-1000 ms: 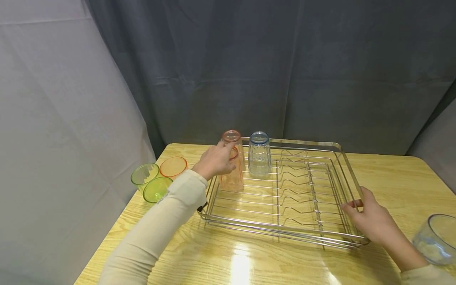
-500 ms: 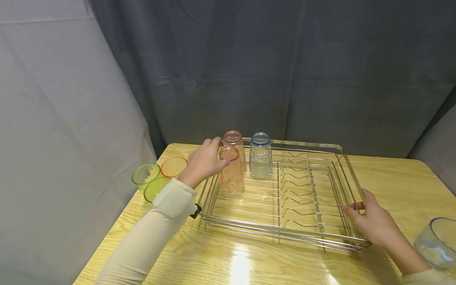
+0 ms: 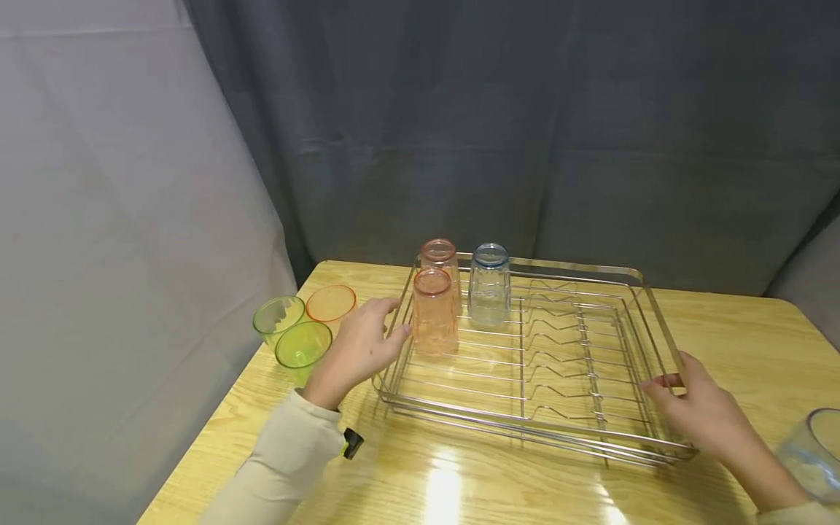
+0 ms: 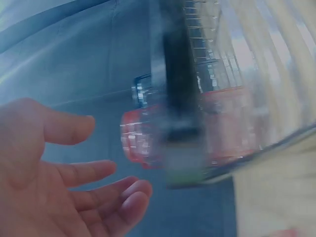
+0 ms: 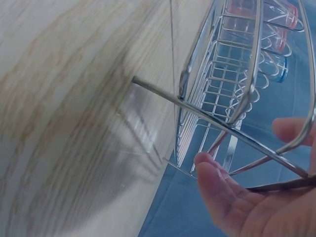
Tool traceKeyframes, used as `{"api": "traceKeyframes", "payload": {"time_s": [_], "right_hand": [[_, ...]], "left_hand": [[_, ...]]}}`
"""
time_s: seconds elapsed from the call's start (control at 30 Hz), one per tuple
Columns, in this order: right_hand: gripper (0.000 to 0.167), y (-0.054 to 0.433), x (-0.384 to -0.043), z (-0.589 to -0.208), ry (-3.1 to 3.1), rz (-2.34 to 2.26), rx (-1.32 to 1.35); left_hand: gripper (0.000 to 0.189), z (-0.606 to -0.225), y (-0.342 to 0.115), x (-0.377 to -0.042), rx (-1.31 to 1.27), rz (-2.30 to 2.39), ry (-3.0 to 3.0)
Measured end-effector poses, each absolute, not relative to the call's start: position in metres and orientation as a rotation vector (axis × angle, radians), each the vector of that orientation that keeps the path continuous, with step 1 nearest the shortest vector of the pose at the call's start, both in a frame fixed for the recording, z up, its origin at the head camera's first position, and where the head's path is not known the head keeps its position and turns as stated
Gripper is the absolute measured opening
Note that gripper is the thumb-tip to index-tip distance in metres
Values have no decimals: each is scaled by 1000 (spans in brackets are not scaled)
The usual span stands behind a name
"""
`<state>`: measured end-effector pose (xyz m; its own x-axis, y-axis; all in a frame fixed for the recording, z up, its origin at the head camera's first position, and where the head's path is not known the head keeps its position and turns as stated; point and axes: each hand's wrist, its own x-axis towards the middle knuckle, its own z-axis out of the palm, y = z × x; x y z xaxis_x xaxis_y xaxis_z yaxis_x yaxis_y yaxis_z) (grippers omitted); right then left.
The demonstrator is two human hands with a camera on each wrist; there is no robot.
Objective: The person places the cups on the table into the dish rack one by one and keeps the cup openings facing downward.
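Note:
My left hand (image 3: 359, 348) is just left of the wire dish rack (image 3: 459, 408), its fingers apart and holding nothing. In the left wrist view its fingers (image 4: 94, 173) are loosely spread, away from the glasses. Upside down at the rack's left end stand an orange-pink glass (image 3: 436, 321) and, behind it, a pinkish glass (image 3: 440, 251). A clear blue-rimmed glass (image 3: 489, 292) stands inverted to their right. My right hand (image 3: 698, 401) grips the rack's right rim; in the right wrist view its fingers curl round the rim wire (image 5: 281, 186).
Left of the rack, a green cup (image 3: 267, 327), a yellow-green cup (image 3: 303, 354) and an orange cup (image 3: 331, 302) stand mouth up on the wooden table (image 3: 407, 467). A clear glass (image 3: 810, 456) is at the right edge. A dark curtain (image 3: 426, 146) hangs behind.
My left hand has let go of the front orange-pink glass and moved left and down, past the rack's left rim. The right hand keeps its grip on the rack.

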<state>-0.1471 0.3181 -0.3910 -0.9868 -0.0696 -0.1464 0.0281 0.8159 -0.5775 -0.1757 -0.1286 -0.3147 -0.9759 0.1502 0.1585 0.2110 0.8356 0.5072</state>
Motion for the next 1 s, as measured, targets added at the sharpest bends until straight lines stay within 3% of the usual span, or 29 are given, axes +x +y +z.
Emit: {"api": "traceKeyframes", "payload": {"time_s": [0.47, 0.8, 1.0], "right_hand": [[88, 324, -142, -367, 2963, -824, -71], [62, 339, -131, -346, 3221, -761, -264], [59, 355, -129, -334, 3256, -763, -294]], "left_hand": [[50, -365, -132, -178, -195, -900, -2838], [49, -376, -129, -185, -138, -1000, -2830], [45, -382, -128, -187, -168, -1071, -2800]]}}
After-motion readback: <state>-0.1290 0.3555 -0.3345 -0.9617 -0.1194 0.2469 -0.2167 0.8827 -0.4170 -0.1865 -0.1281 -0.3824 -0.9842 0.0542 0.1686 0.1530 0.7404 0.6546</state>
